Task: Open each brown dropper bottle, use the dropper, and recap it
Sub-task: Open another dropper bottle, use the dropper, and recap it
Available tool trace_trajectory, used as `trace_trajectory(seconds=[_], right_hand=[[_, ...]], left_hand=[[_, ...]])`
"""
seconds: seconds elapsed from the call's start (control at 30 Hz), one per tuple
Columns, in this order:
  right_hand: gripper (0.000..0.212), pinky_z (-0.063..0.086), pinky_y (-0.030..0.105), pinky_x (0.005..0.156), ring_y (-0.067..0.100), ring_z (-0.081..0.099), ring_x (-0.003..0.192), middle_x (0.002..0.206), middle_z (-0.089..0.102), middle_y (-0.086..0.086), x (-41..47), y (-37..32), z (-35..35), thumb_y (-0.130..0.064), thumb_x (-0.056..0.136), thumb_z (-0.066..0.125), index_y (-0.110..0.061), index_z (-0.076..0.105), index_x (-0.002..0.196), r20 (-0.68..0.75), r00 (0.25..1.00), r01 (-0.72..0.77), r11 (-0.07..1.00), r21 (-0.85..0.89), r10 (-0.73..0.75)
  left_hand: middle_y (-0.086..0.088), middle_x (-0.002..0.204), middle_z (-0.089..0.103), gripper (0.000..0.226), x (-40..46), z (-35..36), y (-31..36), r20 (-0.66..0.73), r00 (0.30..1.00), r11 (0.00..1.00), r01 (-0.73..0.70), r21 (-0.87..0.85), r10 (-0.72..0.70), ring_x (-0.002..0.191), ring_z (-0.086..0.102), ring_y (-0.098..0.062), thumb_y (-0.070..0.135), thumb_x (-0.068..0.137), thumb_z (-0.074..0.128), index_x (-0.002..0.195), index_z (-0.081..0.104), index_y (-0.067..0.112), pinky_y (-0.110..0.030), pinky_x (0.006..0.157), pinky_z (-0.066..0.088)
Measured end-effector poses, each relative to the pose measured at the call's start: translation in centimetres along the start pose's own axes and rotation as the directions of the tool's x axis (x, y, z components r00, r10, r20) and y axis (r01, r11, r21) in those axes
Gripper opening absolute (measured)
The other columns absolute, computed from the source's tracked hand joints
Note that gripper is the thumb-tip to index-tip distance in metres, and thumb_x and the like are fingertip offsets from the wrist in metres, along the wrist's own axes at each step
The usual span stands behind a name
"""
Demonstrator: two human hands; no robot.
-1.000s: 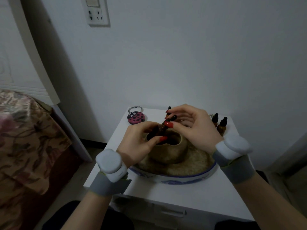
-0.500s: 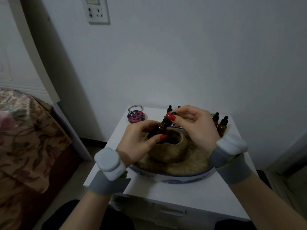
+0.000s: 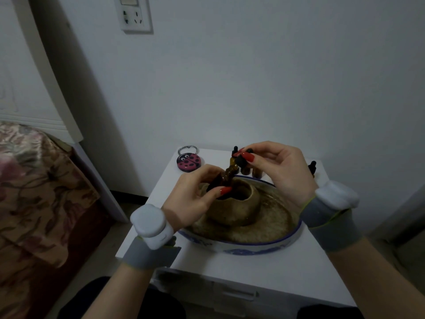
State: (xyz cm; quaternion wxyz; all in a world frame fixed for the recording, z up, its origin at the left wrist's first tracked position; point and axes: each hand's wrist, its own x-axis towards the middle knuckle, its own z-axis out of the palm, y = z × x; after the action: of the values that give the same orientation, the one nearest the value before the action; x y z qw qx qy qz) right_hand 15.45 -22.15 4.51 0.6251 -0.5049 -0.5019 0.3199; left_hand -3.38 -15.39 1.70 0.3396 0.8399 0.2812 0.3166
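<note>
Brown glass: my left hand (image 3: 190, 199) grips the bottle (image 3: 224, 180), fingers and thumb curled round its body; it is tilted, neck toward the upper right, above the near-left lip of the pot (image 3: 234, 203).
Bottle neck: bare threads show at the top, just below the cap.
Right hand (image 3: 282, 171): thumb and fingertips pinch the black cap (image 3: 241, 160), which is held at the bottle's mouth; whether cap and neck touch I cannot tell.
Dropper bulb: a black tip (image 3: 250, 150) shows between my right fingers.
Wrists: each carries a grey band with a white unit, left (image 3: 150, 223) and right (image 3: 337, 195).
Pot: tan, rounded, open-mouthed, seated in the middle of the dish (image 3: 248, 246).
Dish: white rim with blue pattern, filled with sandy material around the pot; it sits on the white table (image 3: 264, 277).
Other bottles: several brown ones (image 3: 256, 172) stand behind the dish, partly hidden by my right hand; one black dropper top (image 3: 235, 150) rises behind the cap, another (image 3: 312, 164) shows at the far right, beyond my right wrist.
Ladybird tin (image 3: 188, 162): red with black spots, on the table's far-left corner, a bead chain (image 3: 187, 147) behind it.
Wall: pale, with a socket (image 3: 135, 16) high up.
Left side: a floral bed cover (image 3: 34, 192), well apart from the table.
</note>
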Motion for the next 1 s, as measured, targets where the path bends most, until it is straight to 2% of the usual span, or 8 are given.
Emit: trace_trajectory(seconds=[0.17,0.37,0.6,1.0], right_hand=[[0.014,0.050,0.017,0.061,0.017,0.066,0.068,0.086,0.074,0.014,0.01,0.10,0.03,-0.005,0.081,0.070,-0.001,0.073,0.094,0.011,1.000,-0.006,1.000,-0.008,0.006],[0.015,0.052,0.018,0.069,0.020,0.070,0.082,0.091,0.074,0.016,-0.26,0.05,0.34,-0.001,0.080,0.071,0.003,0.073,0.094,0.008,1.000,0.012,0.998,-0.064,-0.011],[0.013,0.053,0.020,0.070,0.018,0.069,0.079,0.087,0.074,0.015,-0.35,0.02,0.54,-0.002,0.079,0.072,0.003,0.074,0.091,-0.011,1.000,0.026,0.997,-0.079,-0.027],[0.016,0.055,0.020,0.075,0.017,0.072,0.087,0.094,0.075,0.010,-0.29,0.06,0.48,-0.004,0.081,0.071,-0.001,0.073,0.097,0.014,1.000,-0.002,0.999,-0.055,0.002]], left_hand=[[0.005,0.106,0.068,0.028,-0.06,-0.01,0.12,-0.003,1.000,1.000,-0.006,0.004,0.006,0.101,0.063,-0.005,0.017,0.086,0.069,0.113,0.064,0.014,-0.016,0.092,0.048],[0.006,0.105,0.069,0.031,-0.05,0.08,0.35,-0.045,0.999,1.000,-0.013,0.006,0.013,0.099,0.062,-0.001,0.019,0.083,0.072,0.113,0.065,0.013,-0.014,0.090,0.048],[0.010,0.103,0.068,0.030,-0.11,0.11,0.45,-0.053,0.998,1.000,-0.017,0.006,0.017,0.097,0.062,0.001,0.022,0.082,0.072,0.111,0.065,0.017,-0.013,0.088,0.048],[0.009,0.103,0.069,0.032,-0.02,0.12,0.10,-0.060,0.998,1.000,-0.003,-0.009,0.003,0.097,0.064,-0.003,0.025,0.081,0.073,0.111,0.066,0.017,-0.023,0.090,0.052]])
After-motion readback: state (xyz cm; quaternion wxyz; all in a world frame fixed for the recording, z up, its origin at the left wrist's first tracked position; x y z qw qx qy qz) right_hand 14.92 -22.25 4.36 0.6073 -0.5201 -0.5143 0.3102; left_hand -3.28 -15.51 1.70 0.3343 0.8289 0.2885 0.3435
